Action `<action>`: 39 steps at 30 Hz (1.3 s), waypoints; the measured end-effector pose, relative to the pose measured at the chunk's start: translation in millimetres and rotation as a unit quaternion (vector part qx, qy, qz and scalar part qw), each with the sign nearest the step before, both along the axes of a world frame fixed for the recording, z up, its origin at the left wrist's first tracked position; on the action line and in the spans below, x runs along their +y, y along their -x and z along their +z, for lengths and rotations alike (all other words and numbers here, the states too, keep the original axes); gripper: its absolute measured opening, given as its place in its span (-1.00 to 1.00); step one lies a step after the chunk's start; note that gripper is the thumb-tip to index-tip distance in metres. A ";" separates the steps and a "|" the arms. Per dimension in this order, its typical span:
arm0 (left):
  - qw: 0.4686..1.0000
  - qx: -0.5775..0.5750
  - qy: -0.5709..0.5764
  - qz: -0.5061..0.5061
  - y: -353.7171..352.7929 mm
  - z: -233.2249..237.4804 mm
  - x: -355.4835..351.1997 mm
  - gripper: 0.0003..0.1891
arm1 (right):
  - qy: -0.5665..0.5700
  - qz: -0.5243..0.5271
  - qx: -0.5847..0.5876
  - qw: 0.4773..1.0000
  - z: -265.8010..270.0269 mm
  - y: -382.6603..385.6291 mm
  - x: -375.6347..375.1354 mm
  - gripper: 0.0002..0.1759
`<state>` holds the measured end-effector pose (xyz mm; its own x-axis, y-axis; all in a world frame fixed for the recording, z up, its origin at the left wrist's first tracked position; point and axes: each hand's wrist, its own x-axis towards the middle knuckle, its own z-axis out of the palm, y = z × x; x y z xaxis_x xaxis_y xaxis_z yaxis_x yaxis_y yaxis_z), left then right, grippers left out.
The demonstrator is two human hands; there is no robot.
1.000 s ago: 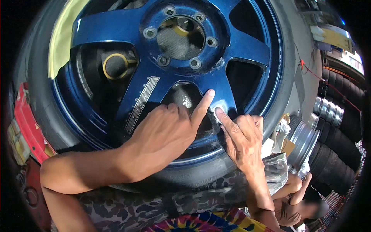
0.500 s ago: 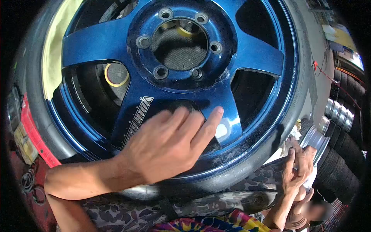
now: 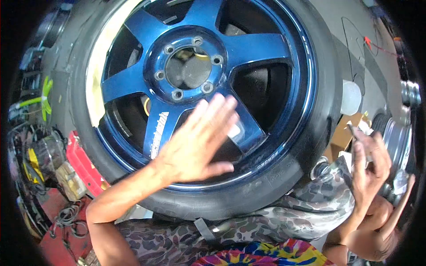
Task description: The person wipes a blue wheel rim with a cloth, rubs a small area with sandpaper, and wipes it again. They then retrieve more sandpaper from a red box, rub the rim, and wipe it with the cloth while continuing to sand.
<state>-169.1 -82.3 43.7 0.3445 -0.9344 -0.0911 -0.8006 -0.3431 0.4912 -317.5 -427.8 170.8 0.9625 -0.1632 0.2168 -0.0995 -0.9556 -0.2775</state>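
Fingers of the bare left hand (image 3: pixel 195 144) are stretching out open, with nothing showing in them, over a blue, six-spoked metal wheel (image 3: pixel 216 74).

The wheel is lying face up inside a black rubber tyre (image 3: pixel 328 97), before the person's camouflage-patterned trousers (image 3: pixel 288 217). A small, whitish patch (image 3: pixel 236 130) is showing on the lower-right spoke (image 3: pixel 247 117), just beside the left hand; whether that hand is touching the paint is hard to tell. The right hand (image 3: pixel 372 157) is curling near a brown cardboard box (image 3: pixel 341 137), its fingers bent; whether they are gripping anything, the view is not showing. Careful work is calling for light, flat fingertips, with nails clearing the glossy finish.
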 end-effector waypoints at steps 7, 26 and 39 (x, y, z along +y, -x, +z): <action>0.996 -0.016 -0.027 -0.086 23.3 8.6 -0.8 0.01 | -0.077 -0.019 -0.070 0.994 8.4 35.3 13.6 -0.75; 0.989 -0.111 -0.073 0.071 67.9 29.6 -10.5 -0.07 | -0.235 -0.117 -0.075 0.962 -183.6 137.4 -13.6 -0.83; 0.980 -0.143 -0.093 0.099 68.6 33.7 -19.0 -0.26 | 0.044 -0.069 0.039 0.996 -267.7 135.8 -7.9 -0.83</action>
<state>-237.7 -101.3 77.5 0.5535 -0.8231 -0.1272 -0.8054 -0.5679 0.1699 -453.4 -435.7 -96.8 0.9467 -0.2788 0.1615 -0.2497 -0.9516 -0.1791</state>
